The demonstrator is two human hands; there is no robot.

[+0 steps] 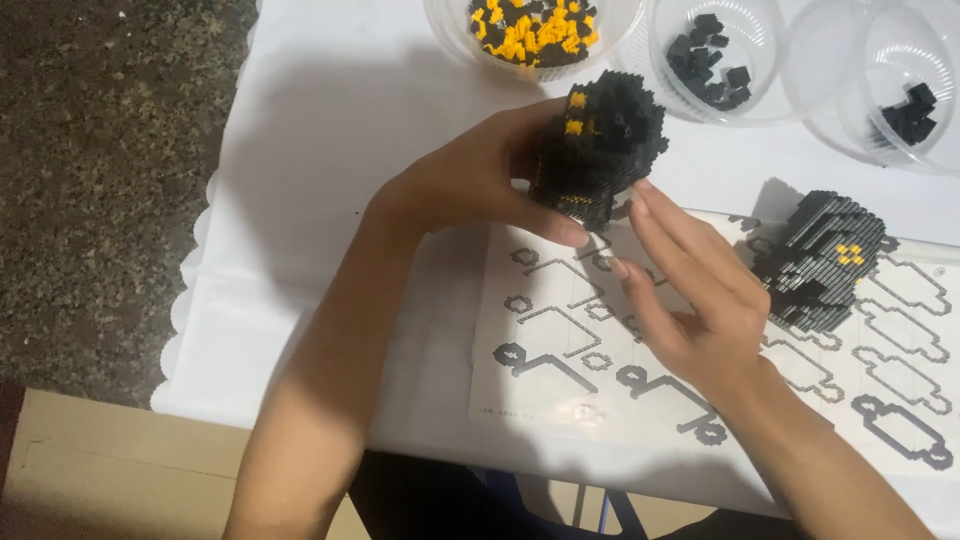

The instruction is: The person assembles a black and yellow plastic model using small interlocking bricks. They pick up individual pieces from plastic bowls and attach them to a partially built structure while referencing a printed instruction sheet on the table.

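The left hand grips a black and yellow brick model just above the instruction sheet, fingers and thumb closed around its left side. The right hand is loosely spread, its fingertips touching the model's lower right edge. A second black model rests on the sheet further right, with clear tubs of bricks along the bench.
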